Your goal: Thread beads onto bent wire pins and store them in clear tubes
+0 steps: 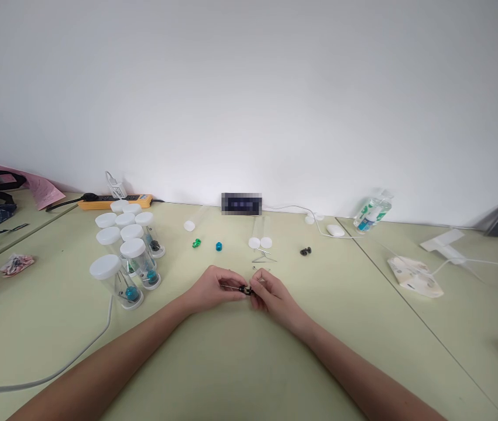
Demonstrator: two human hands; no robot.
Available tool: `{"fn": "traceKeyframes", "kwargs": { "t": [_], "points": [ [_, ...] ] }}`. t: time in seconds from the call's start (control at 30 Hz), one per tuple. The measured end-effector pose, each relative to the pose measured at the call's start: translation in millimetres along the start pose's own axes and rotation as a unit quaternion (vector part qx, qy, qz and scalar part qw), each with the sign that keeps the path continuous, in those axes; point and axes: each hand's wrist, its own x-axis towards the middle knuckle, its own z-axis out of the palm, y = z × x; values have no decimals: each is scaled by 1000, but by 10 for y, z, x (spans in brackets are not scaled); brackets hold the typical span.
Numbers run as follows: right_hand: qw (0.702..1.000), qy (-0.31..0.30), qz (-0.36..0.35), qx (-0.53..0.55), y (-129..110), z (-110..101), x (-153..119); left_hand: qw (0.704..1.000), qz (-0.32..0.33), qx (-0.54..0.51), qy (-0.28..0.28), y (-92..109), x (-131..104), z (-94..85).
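Note:
My left hand [217, 288] pinches a small black part [245, 290] with a thin metal rod running back toward the palm. The fingers of my right hand [274, 297] are closed on the other end of the same black part, so the two hands nearly meet. What the part is exactly is too small to tell. Just beyond the fingers lie several thin metal rods [265, 260]. Farther back are a shiny green piece [196, 243], a shiny blue piece [219, 247] and small black pieces [305, 251].
Several clear tubes with white caps [133, 248] stand at left, small parts inside them. Other clear tubes [266, 233] lie near the wall. An orange power strip [137, 202], a dark display [241, 204], a white case [335, 230] and a clear bottle [372, 211] line the back.

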Motion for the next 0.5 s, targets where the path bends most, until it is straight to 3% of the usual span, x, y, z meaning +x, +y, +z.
{"fn": "traceKeyframes", "kwargs": {
  "t": [0.1, 0.27, 0.4, 0.5],
  "points": [
    [999, 28, -10, -26, 14, -2, -5, 1000, -6, 5, 13, 5, 1, -1],
    [1000, -13, 1, 8, 11, 0, -4, 1000, -1, 5, 0, 5, -1, 1],
    [1000, 21, -8, -20, 10, -1, 0, 1000, -7, 4, 10, 8, -1, -1],
    [1000, 12, -4, -20, 12, -2, -6, 1000, -5, 3, -1, 9, -2, -3]
  ]
}}
